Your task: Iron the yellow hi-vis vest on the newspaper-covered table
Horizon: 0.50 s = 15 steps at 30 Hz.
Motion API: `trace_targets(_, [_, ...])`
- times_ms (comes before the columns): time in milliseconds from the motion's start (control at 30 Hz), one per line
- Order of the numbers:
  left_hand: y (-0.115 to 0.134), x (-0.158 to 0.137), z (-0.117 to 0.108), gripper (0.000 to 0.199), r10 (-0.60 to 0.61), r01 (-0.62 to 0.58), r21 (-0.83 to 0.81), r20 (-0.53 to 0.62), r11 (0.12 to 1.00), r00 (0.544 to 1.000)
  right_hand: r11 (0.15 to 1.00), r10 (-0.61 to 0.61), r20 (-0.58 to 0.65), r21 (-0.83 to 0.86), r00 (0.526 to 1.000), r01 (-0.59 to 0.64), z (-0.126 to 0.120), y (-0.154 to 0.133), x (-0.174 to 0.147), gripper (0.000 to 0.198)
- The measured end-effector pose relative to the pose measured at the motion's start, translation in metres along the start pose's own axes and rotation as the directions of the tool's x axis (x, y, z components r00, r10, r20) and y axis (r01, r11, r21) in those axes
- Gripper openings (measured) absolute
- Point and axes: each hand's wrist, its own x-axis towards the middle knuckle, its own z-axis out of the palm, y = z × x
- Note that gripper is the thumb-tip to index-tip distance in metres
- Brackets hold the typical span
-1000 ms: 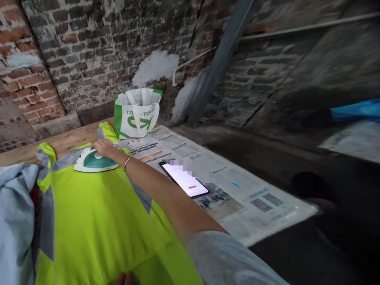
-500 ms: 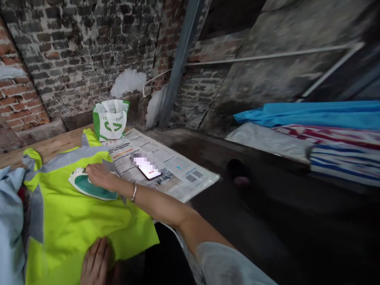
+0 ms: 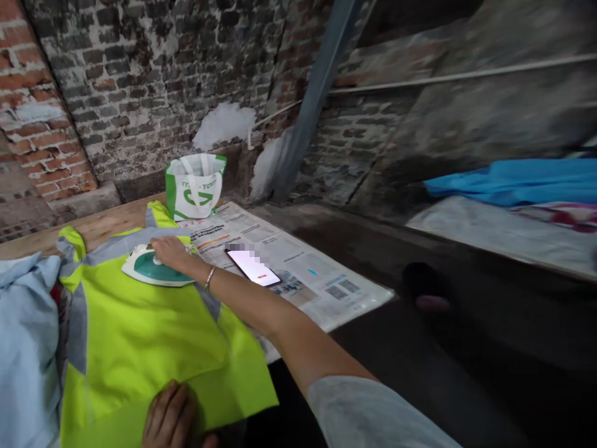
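Iron has slid up the yellow shirt, right hand clutching it; left hand low on the shirt, can't tell if gripping. Slack fabric could crease imo.

The right fingers gripped an iron on a yellow shirt; the left fingers touched its lower part. A phone lay on newspaper alongside.

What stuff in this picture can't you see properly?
All in the head view:
Underside of the iron: faces down on the yellow shirt.
Iron's handle: mostly covered by the right hand.
Wrist of the left hand: cut off by the bottom edge.
Phone: screen partly pixelated.
Bottom inside the bag: hidden by its front.
Blue cloth: cut off by the right edge.
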Motion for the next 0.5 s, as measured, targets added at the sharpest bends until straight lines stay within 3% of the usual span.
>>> trace_targets(100, [-0.016, 0.011, -0.012, 0.022, 0.064, -0.065, 0.004, 0.103, 0.998, 0.993, 1.0, 0.013, 0.02, -0.004, 1.0, -0.013, 0.012, 0.01, 0.029, 0.037])
trace_targets(200, [-0.04, 0.021, -0.018, 0.025, 0.049, -0.072, 0.143, 0.154, 0.987, 0.987, 1.0, 0.024, 0.027, 0.008, 0.999, -0.024, 0.023, 0.019, 0.059, 0.037])
trace_targets(367, [-0.062, 0.027, 0.001, 0.047, 0.083, -0.16, 0.263, 0.281, 0.952, 0.956, 0.999, 0.023, 0.018, 0.031, 1.0, -0.023, 0.038, 0.032, 0.101, 0.037])
trace_targets(500, [-0.06, 0.039, 0.02, 0.05, -0.067, -0.019, 0.27, 0.305, 0.963, 0.95, 0.997, 0.059, 0.017, 0.043, 0.998, -0.059, 0.045, 0.038, 0.124, 0.042])
